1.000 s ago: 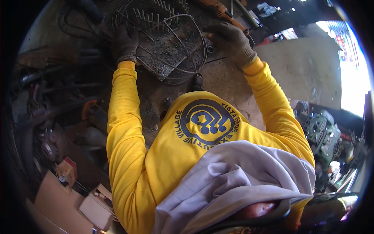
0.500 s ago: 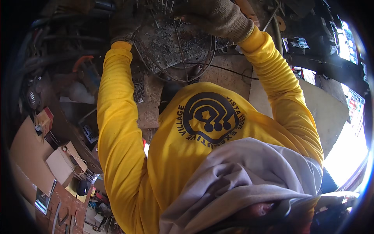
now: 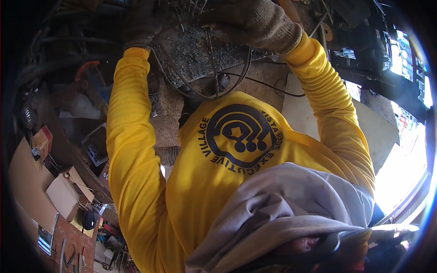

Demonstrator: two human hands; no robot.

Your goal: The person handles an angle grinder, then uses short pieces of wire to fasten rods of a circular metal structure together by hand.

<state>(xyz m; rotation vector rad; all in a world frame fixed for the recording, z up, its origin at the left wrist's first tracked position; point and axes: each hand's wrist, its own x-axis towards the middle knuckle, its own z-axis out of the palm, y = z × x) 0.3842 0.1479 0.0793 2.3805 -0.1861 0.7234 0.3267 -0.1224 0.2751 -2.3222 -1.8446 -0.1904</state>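
Observation:
Both my hands wear brown knit work gloves at the top of the view. A round frame of bent metal rods (image 3: 249, 63) stands between them, its curved edge towards my chest. My right hand (image 3: 255, 22) is closed with its fingers at the upper end of a thin upright rod (image 3: 211, 50) of the frame. In deep shadow at the frame's left side is my left hand (image 3: 144, 25); its fingers are too dark to make out. Under the frame lies a dark metal work surface (image 3: 195, 61) strewn with grey grit.
A dark cable (image 3: 291, 93) curves out to the right of the frame. At left are a saw-like tool with an orange handle (image 3: 86, 68), an open cardboard box (image 3: 63, 195) and a brown board (image 3: 68, 241). A pale sheet (image 3: 300, 100) stands at right.
The view has shifted slightly, so the surroundings at left and right sit a little differently. My right hand has moved slightly right and down, its fingers still by the rod.

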